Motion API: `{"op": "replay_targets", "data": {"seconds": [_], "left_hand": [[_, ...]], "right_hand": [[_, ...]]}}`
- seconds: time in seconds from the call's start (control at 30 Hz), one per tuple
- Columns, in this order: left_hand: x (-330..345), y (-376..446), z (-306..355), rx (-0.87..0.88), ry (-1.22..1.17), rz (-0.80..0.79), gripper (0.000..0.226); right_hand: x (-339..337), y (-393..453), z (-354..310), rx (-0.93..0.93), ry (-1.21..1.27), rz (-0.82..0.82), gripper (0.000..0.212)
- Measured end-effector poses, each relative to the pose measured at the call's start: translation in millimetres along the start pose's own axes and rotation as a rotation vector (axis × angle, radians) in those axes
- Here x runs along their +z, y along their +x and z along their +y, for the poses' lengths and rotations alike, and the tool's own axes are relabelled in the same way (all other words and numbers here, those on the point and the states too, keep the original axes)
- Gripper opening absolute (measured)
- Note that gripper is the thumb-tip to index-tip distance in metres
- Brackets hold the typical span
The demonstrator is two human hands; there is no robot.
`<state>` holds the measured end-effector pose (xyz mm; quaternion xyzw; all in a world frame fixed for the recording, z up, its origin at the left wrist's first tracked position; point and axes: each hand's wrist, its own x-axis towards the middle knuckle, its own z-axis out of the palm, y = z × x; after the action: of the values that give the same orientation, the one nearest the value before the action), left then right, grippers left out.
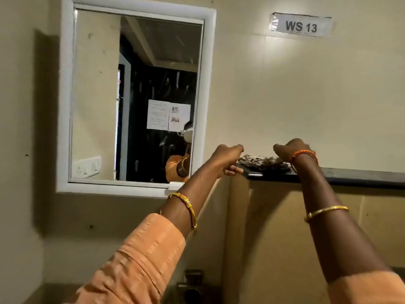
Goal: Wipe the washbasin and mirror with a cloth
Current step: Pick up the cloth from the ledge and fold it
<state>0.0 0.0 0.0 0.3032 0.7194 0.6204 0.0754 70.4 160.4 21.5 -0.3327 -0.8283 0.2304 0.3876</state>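
I see a beige wall [285, 95] filling the view, bare above the shelf up to a taped label [301, 25] reading WS 13. A white-framed mirror [135, 95] hangs at left, its lower right corner just beside my left forearm. A dark shelf [350, 177] runs from mid-frame out past the right edge; its left end stops near the mirror frame. A patterned cloth [263, 162] lies bunched on that left end, close to the front edge. Left hand [228, 157]: fingers curled, thumb under the shelf lip, at the cloth's left edge. Right hand [289, 150]: curled down on the cloth's right side. Grip on the cloth: I cannot tell for either hand. Washbasin not visible.
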Motion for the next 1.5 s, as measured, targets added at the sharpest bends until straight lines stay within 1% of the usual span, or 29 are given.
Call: {"op": "replay_targets", "data": {"seconds": [0.07,0.1,0.13,0.17,0.23,0.27,0.33,0.4,0.47,0.5,0.57,0.6,0.67,0.77,0.8,0.87,0.93,1.0,1.07,1.13,1.2,1.27,1.33,1.4,1.43,1.5], "left_hand": [[15.9,7.4,5.9,-0.038,-0.008,0.023,0.019],[22.2,13.4,6.7,-0.066,0.003,0.033,0.020],[26.9,18.2,6.7,-0.088,0.008,0.040,0.022],[31.1,22.8,7.6,-0.102,0.022,0.053,0.022],[34.4,29.0,9.1,-0.112,0.051,0.089,0.021],[35.2,30.1,9.6,-0.117,0.061,0.105,0.019],[36.7,33.4,8.4,-0.133,0.061,0.128,0.017],[36.5,34.3,7.2,-0.135,0.029,0.153,0.016],[33.6,31.8,6.5,-0.116,-0.047,0.166,0.014],[30.6,29.2,6.7,-0.102,-0.098,0.171,0.016],[22.2,21.6,7.3,-0.079,-0.198,0.174,0.030],[17.1,16.1,7.2,-0.071,-0.236,0.158,0.033],[5.6,0.2,4.3,-0.073,-0.274,0.088,0.032],[-15.8,-31.5,-8.7,-0.058,-0.272,-0.016,0.034],[-25.7,-43.0,-17.3,-0.048,-0.293,-0.017,0.037],[-45.9,-65.2,-37.8,-0.029,-0.385,-0.016,0.043],[-68.5,-91.7,-64.2,-0.047,-0.472,-0.046,0.039],[-93.6,-119.9,-95.5,-0.111,-0.492,-0.065,0.030],[-117.1,-144.4,-129.4,-0.175,-0.487,-0.073,0.024],[-144.6,-167.1,-169.4,-0.257,-0.471,-0.068,0.025],[-169.8,-187.9,-209.7,-0.343,-0.447,-0.066,0.026],[-192.4,-206.4,-250.5,-0.431,-0.441,-0.113,0.025],[-208.1,-221.8,-290.0,-0.512,-0.409,-0.107,0.023],[-216.1,-232.1,-327.7,-0.570,-0.274,-0.034,0.026],[-220.2,-236.5,-346.7,-0.602,-0.184,0.004,0.029],[-231.8,-243.8,-384.0,-0.645,-0.037,0.084,0.029]], "right_hand": [[-6.6,11.2,6.7,0.104,-0.077,-0.215,0.052],[-8.7,18.0,8.3,0.115,-0.116,-0.334,0.057],[-10.8,18.1,6.5,0.129,-0.140,-0.421,0.059],[-10.1,23.4,6.6,0.101,-0.162,-0.474,0.055],[-8.9,28.3,5.1,0.037,-0.180,-0.497,0.045],[-10.7,27.2,3.7,0.024,-0.198,-0.493,0.043],[-9.8,31.6,7.1,0.019,-0.157,-0.497,0.038],[-6.1,36.8,9.6,0.043,0.024,-0.500,0.030],[-4.4,40.5,10.4,0.082,0.292,-0.488,0.023],[-3.7,41.9,9.4,0.083,0.422,-0.488,0.019],[-6.2,37.2,4.6,0.059,0.635,-0.526,0.014],[-7.2,33.2,1.9,0.040,0.728,-0.546,0.015],[-8.5,15.5,-5.7,0.003,0.858,-0.563,0.016],[-3.9,-29.1,-18.6,-0.060,0.970,-0.582,0.007],[1.4,-48.2,-22.4,-0.072,1.000,-0.583,0.007],[16.7,-84.6,-27.4,-0.085,1.043,-0.572,0.018],[40.8,-124.0,-32.0,-0.067,1.051,-0.587,0.031],[70.3,-161.9,-34.3,-0.030,1.022,-0.620,0.040],[100.4,-196.5,-33.8,-0.008,0.985,-0.698,0.036],[137.6,-233.9,-31.5,0.033,0.957,-0.811,0.027],[176.7,-271.4,-23.3,0.128,0.984,-0.923,0.018],[219.1,-312.0,-14.5,0.277,1.012,-1.052,0.019],[253.3,-355.4,-6.2,0.461,1.001,-1.150,0.018],[284.1,-389.9,3.1,0.614,1.038,-1.200,0.028],[300.6,-405.6,5.9,0.663,1.043,-1.194,0.033],[328.7,-432.9,4.2,0.729,0.999,-1.128,0.034]]}}
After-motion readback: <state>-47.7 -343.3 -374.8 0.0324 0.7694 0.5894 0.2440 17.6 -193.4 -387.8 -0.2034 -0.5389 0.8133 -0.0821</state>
